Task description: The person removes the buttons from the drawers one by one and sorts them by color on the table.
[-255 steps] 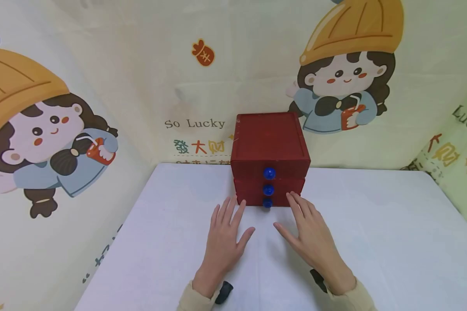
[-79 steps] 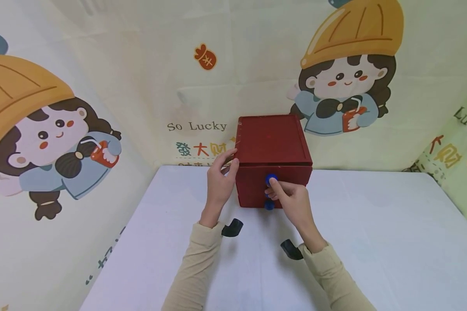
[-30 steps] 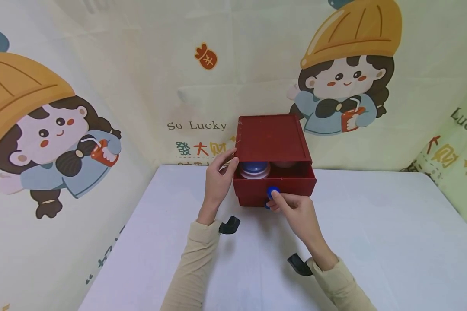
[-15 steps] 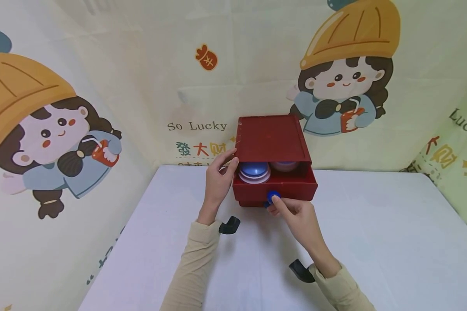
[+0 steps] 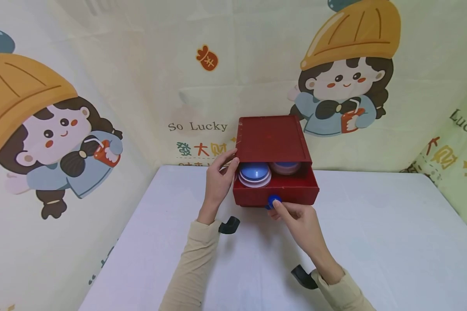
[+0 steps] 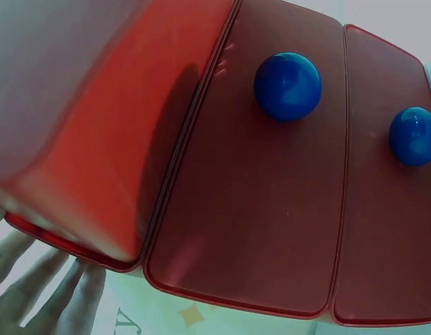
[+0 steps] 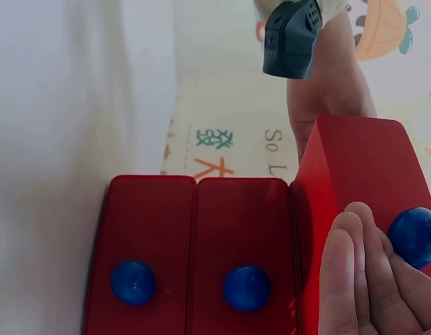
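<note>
A red drawer cabinet stands at the back of the table with its top drawer pulled well out. My right hand pinches that drawer's blue round knob between thumb and fingers. Against the cabinet's left side, my left hand rests with fingers extended along it. Inside the drawer sits a round thing with a blue dome and white base at the left; a similar round thing lies behind it to the right, partly under the cabinet's top. In the left wrist view, two lower drawers show closed, each with a blue knob.
The white table extends to both sides and in front of the cabinet. A printed cloth hangs behind and at the sides. Black wrist devices sit at both cuffs.
My right hand has come to the knob and drawn the top drawer out toward me, uncovering the round things inside. My left hand has moved onto the cabinet's left side and stays there.
</note>
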